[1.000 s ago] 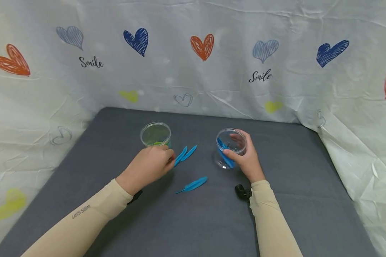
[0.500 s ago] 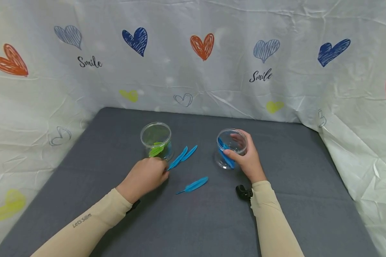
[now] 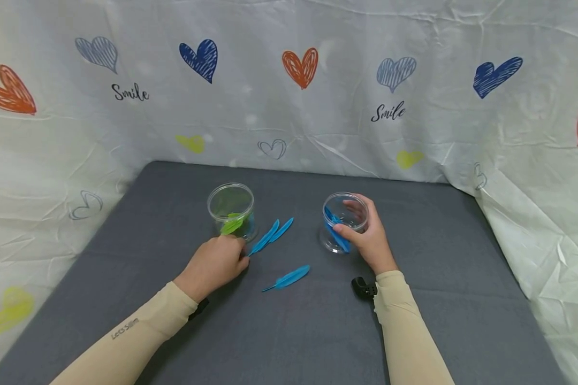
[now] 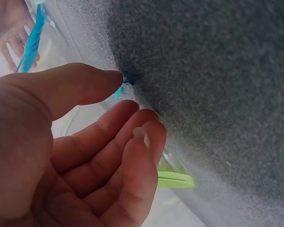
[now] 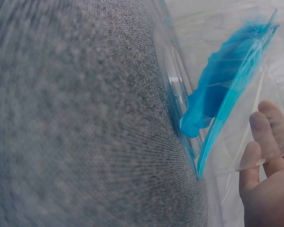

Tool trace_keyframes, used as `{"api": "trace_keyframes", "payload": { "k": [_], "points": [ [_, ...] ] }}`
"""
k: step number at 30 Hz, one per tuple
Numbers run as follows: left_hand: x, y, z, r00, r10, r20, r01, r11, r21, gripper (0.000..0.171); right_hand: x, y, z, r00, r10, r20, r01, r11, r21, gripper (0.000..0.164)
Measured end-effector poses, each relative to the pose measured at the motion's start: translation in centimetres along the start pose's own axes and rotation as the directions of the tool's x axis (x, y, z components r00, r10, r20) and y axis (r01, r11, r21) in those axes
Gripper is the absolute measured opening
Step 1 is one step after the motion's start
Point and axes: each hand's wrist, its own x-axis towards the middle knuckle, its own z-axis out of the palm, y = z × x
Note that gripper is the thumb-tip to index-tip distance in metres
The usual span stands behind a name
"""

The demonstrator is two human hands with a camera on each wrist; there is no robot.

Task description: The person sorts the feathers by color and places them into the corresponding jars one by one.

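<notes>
My left hand (image 3: 214, 266) is low over the table, with its fingertips close to the quill ends of two blue feathers (image 3: 265, 239). In the left wrist view the thumb (image 4: 92, 84) stands apart from the loosely bent fingers, and a bit of blue feather (image 4: 128, 80) shows by the thumb tip. Just behind this hand is a clear plastic cup (image 3: 213, 206) with a green feather (image 3: 232, 225) inside. My right hand (image 3: 373, 238) grips a second clear cup (image 3: 345, 197), which holds blue feathers (image 5: 222, 85) leaning against its wall.
A single blue feather (image 3: 291, 277) lies on the grey tablecloth (image 3: 294, 337) nearer to me, between the forearms. Behind the table hangs a white curtain (image 3: 250, 107) printed with hearts.
My left hand has moved left and toward me, from above the blue feathers to their quill ends, uncovering the left cup's green feather. My right hand has stayed on its cup.
</notes>
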Motion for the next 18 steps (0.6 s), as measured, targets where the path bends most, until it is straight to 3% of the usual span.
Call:
{"api": "trace_keyframes", "payload": {
  "k": [12, 18],
  "points": [
    [0.03, -0.35, 0.3, 0.994, -0.065, 0.088, 0.076, 0.99, -0.121, 0.024, -0.27, 0.19, 0.12, 1.0, -0.007, -0.006, 0.007, 1.0, -0.011, 0.081],
    [0.06, -0.56, 0.45, 0.99, -0.09, 0.104, 0.104, 0.985, -0.141, 0.025, -0.31, 0.23, 0.22, 1.0, -0.015, -0.009, 0.015, 1.0, -0.012, 0.081]
  ]
}}
